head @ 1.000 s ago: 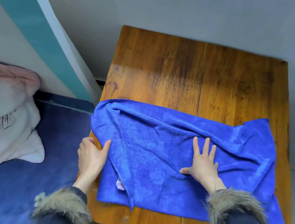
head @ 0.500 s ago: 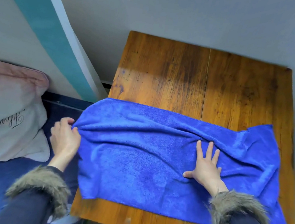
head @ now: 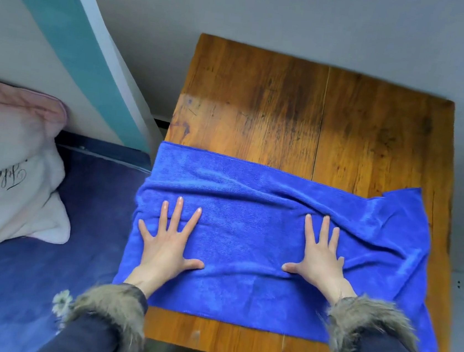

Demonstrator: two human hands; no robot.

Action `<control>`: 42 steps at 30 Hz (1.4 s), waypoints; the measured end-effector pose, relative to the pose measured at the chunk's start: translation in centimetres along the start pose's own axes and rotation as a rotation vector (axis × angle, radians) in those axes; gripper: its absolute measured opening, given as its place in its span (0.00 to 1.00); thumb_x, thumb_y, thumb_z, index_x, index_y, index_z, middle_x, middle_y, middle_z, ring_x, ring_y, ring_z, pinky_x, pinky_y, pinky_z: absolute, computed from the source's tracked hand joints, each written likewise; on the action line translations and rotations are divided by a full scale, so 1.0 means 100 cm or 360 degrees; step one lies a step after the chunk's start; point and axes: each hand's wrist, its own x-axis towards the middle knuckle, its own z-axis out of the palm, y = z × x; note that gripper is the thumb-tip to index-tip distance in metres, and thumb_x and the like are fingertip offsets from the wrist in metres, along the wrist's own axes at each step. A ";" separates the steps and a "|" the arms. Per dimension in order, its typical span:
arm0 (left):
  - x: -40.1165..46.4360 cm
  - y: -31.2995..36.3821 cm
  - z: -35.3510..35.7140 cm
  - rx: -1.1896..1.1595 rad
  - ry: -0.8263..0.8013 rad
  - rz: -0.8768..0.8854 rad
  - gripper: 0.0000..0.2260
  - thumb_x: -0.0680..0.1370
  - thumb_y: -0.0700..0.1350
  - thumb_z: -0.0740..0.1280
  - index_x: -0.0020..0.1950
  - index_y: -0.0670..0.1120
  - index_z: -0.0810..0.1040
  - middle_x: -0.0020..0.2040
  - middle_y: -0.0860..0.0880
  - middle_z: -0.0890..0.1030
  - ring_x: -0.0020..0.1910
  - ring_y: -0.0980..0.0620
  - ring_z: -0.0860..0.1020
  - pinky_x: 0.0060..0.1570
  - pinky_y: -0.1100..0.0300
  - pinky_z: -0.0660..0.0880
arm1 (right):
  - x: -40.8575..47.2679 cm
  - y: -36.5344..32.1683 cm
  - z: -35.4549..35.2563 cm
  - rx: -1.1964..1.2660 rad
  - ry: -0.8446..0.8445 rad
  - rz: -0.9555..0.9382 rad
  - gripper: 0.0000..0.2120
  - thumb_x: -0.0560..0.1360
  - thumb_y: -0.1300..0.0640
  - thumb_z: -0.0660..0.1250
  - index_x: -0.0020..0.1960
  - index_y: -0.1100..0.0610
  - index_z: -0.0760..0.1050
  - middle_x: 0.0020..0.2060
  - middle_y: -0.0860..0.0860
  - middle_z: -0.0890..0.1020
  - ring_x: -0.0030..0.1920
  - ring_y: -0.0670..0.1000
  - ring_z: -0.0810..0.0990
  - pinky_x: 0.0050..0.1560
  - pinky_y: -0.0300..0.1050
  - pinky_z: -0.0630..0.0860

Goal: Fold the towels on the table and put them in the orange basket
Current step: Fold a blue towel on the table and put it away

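Pressing down flat, both my hands lie on the blue towel [head: 250,235] with the fingers spread wide. My left hand [head: 166,243] is on the left part of the towel, close to its left edge. My right hand [head: 318,258] is more to the right, near a big wrinkle that runs across the cloth. Neither hand is pinching or holding anything; the palms just rest on top.

The towel is spread across the near half of the brown wooden tabletop [head: 291,104]. Its left edge hangs a little over the side of the tabletop, and its right end is bumpy with folds and reaches close to the right edge. The far half of the tabletop is bare wood with dark marks.

My sleeves are dark with fuzzy fur cuffs [head: 111,307]. To my left is a bed with a dark blue sheet [head: 10,281], and a white and pink pillow [head: 9,167] with curly writing lies on it. I cannot see the orange basket.
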 end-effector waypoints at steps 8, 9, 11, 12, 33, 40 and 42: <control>-0.003 0.030 -0.012 -0.0054 -0.0002 0.0053 0.46 0.70 0.67 0.63 0.74 0.57 0.35 0.73 0.46 0.29 0.72 0.42 0.30 0.64 0.28 0.47 | -0.017 0.019 0.013 0.0267 0.0138 -0.0190 0.49 0.71 0.42 0.69 0.75 0.45 0.34 0.74 0.47 0.33 0.75 0.53 0.34 0.69 0.67 0.52; -0.003 0.040 -0.011 -0.0054 0.0072 0.0129 0.43 0.72 0.66 0.61 0.75 0.57 0.37 0.74 0.46 0.30 0.73 0.43 0.30 0.65 0.29 0.47 | -0.021 0.026 0.016 0.0332 0.0245 -0.0242 0.45 0.73 0.43 0.66 0.76 0.47 0.37 0.75 0.47 0.37 0.75 0.52 0.37 0.71 0.64 0.50; -0.003 0.067 -0.005 -0.0031 0.0143 0.0284 0.40 0.73 0.65 0.61 0.75 0.58 0.38 0.75 0.46 0.32 0.73 0.44 0.30 0.65 0.29 0.46 | -0.028 0.042 0.021 0.0414 0.0508 -0.0313 0.35 0.77 0.47 0.62 0.76 0.51 0.47 0.77 0.48 0.47 0.76 0.50 0.44 0.74 0.59 0.48; -0.003 0.084 -0.001 -0.0004 0.0160 0.0361 0.40 0.73 0.64 0.62 0.75 0.58 0.39 0.75 0.46 0.34 0.73 0.44 0.31 0.65 0.29 0.47 | -0.031 0.052 0.023 0.0461 0.0645 -0.0306 0.31 0.78 0.49 0.61 0.76 0.53 0.52 0.76 0.50 0.53 0.76 0.51 0.48 0.74 0.58 0.50; -0.019 0.249 0.040 0.0652 -0.0157 0.0616 0.57 0.63 0.65 0.72 0.72 0.55 0.29 0.74 0.45 0.29 0.73 0.38 0.33 0.62 0.27 0.54 | -0.067 0.229 0.068 0.0609 0.0834 0.0528 0.17 0.78 0.52 0.60 0.64 0.59 0.73 0.60 0.56 0.76 0.59 0.59 0.74 0.54 0.54 0.69; -0.019 0.256 0.040 0.0659 -0.0197 0.0542 0.59 0.63 0.63 0.74 0.69 0.54 0.26 0.73 0.45 0.29 0.72 0.39 0.32 0.62 0.28 0.56 | -0.053 0.270 0.053 0.0941 0.0629 0.0926 0.18 0.75 0.50 0.65 0.60 0.57 0.69 0.59 0.56 0.72 0.60 0.58 0.71 0.57 0.54 0.69; -0.019 0.258 0.039 0.0649 -0.0213 0.0519 0.59 0.63 0.62 0.74 0.69 0.54 0.26 0.73 0.45 0.29 0.72 0.39 0.32 0.62 0.28 0.56 | -0.049 0.276 0.052 0.0969 0.0553 0.0908 0.14 0.75 0.50 0.66 0.56 0.57 0.71 0.57 0.55 0.75 0.59 0.57 0.72 0.58 0.54 0.70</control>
